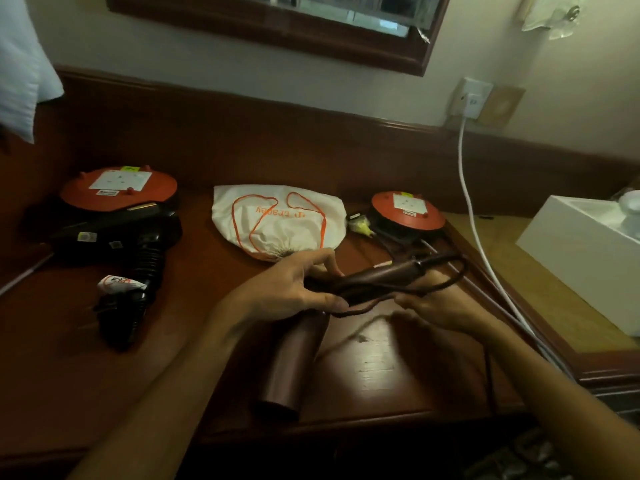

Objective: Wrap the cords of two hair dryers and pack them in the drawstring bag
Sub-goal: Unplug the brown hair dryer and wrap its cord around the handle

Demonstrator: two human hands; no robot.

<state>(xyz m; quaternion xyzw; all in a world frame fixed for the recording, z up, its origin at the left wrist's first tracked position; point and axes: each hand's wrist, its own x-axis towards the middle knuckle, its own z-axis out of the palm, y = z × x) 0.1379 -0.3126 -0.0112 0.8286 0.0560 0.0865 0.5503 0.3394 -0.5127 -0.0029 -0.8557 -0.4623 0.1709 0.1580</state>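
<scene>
While the drawstring bag [277, 220] lay at the tabletop's [398, 368] back edge, the brown hair dryer [298, 355] hung near its front, handle pointing right; the left hand [291, 289] gripped it, the right hand [433, 306] pinched its cord [450, 275].

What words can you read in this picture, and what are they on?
"tracey", in orange and upside down from here: on the white drawstring bag.
White labels on the two orange discs: too small to read.
Stickers on the black hair dryer: blurred.
White tag on its cord: unreadable.
</scene>
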